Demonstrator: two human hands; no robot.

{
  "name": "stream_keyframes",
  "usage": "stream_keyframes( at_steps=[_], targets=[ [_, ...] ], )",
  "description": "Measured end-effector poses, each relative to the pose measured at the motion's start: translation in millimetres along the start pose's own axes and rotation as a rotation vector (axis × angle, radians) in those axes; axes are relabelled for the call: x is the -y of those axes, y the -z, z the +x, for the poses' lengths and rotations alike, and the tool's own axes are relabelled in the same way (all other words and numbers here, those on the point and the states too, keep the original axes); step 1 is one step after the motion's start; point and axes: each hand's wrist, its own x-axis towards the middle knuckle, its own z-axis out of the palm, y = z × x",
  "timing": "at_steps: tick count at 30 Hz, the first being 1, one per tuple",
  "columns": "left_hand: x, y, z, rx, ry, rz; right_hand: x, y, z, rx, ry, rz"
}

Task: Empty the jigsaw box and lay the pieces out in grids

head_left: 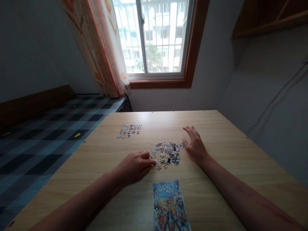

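Observation:
A loose heap of small jigsaw puzzle pieces (166,154) lies in the middle of the wooden table. At the heap's left edge is my left hand (136,165), its fingers curled and drawn together with the fingertips on a puzzle piece (155,163), which they partly hide. My right hand (194,146) hovers or rests just right of the heap, fingers apart and holding nothing. A single blue puzzle piece (181,145) lies close to its thumb. Farther back on the left, more puzzle pieces (130,130) are spread out in rough rows, separate from one another.
A colourful "Bluey" puzzle picture sheet (169,205) lies on the table (96,179) nearest me. To the left stands a bed (60,125) with a checked cover. Beyond the table are a window (156,38) and a curtain (101,48); a wooden shelf (271,27) hangs upper right.

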Motion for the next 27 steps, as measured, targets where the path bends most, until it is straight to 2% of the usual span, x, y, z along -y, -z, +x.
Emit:
stream_keyframes(
  at_steps=[6, 8, 12, 15, 19, 24, 27],
  targets=[
    [17, 9, -13, 0.044, 0.008, -0.089, 5, 7, 0, -0.13, 0.028, 0.119],
    [22, 12, -15, 0.066, 0.11, -0.047, 6, 7, -1, -0.143, 0.042, 0.13],
    [33, 15, -17, 0.048, 0.404, 0.127, 7, 8, -2, -0.158, 0.09, 0.15],
    [39, 15, -17, 0.01, 0.502, 0.191, 7, 8, -2, -0.17, 0.116, 0.153],
    [47, 12, -17, -0.055, 0.503, 0.198, 5, 6, -1, -0.176, 0.158, 0.16],
    [60, 8, -16, -0.196, 0.407, 0.179, 1, 3, -1, -0.182, 0.179, 0.16],
    [55, 10, -15, -0.252, 0.507, 0.239, 1, 3, 0, -0.175, 0.182, 0.157]
  ],
)
